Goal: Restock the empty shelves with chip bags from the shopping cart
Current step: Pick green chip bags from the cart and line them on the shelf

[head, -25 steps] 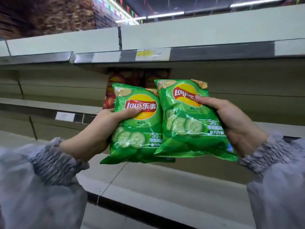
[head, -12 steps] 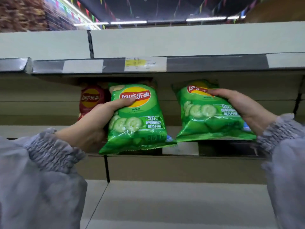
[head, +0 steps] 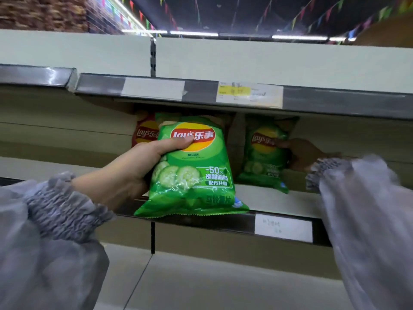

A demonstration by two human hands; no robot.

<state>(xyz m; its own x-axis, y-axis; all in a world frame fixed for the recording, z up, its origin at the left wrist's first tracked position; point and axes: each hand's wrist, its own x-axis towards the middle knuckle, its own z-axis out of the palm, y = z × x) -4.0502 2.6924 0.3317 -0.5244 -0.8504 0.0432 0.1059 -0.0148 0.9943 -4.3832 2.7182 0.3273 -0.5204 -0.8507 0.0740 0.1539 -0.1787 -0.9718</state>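
Since half a second ago the right hand (head: 306,154) has pushed its green chip bag (head: 264,153) deeper into the shelf bay, into shadow; the left hand's bag has shifted toward the middle of the view and sits closer to the camera.

Nearest: two grey gathered sleeves, the left sleeve (head: 58,209) low left, the right sleeve (head: 357,198) blurred at right.

Left hand (head: 134,168) grips the near green chip bag (head: 192,166) by its left side, thumb pressed across the logo, fingers hidden behind. Bag upright, bottom seam over the front edge of the middle shelf (head: 263,198), just above the dark price rail. White label (head: 283,228) on that rail, to the right.

Further in: right hand closed on the second bag's right edge, thumb on the logo. This bag stands on the shelf board, leaning a little.

Behind the near bag, to its left: a red chip bag (head: 145,133), partly hidden, at the back of the bay.

Above: upper shelf edge with a yellow-and-white price tag (head: 249,93). Lower shelf (head: 223,283) below is bare board.

Farthest: dark ceiling, strip lights, coloured pennants (head: 312,21).
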